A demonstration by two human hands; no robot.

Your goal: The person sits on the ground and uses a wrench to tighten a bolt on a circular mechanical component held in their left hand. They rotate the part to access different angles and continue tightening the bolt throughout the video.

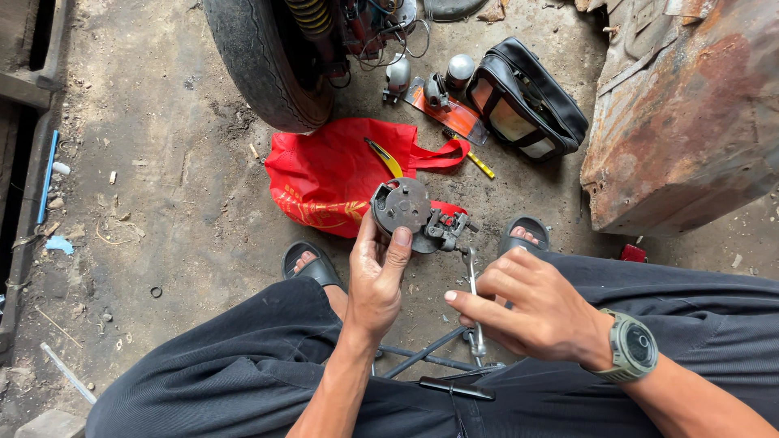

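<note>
Fingers (399,243) of the left hand (375,280) were curled up around a round grey metal part (403,207), thumb pressed against its lower edge and the other fingers behind it, so the flat disc face stayed turned up toward the camera at the centre of the frame. A small clamp-like fitting (445,230) jutted from the part's right side, and the part seemed raised off the ground so that this side could be reached. The right hand (531,312), a grey watch (634,349) on its wrist, sat just right of centre with its fingers drawn together and pinching the thin metal lever (472,284) that hung below the fitting, apparently steadying or working it; exactly how the fingertips closed behind the lever could not be told. Below the hands, dark rods (422,355) crossed between the knees of the black trousers (243,365). Both feet rested in dark sandals (312,264) on the dirty concrete floor (162,162), placing the person squatting low over the work. Behind the part lay a red bag (329,174) with a yellow-handled tool (385,156) on it, kept within easy reach. Further up were a tyre (260,57), a black pouch (523,97), loose chrome pieces (458,71) on an orange card (458,118), and at upper right a rusted metal panel (690,122).
</note>
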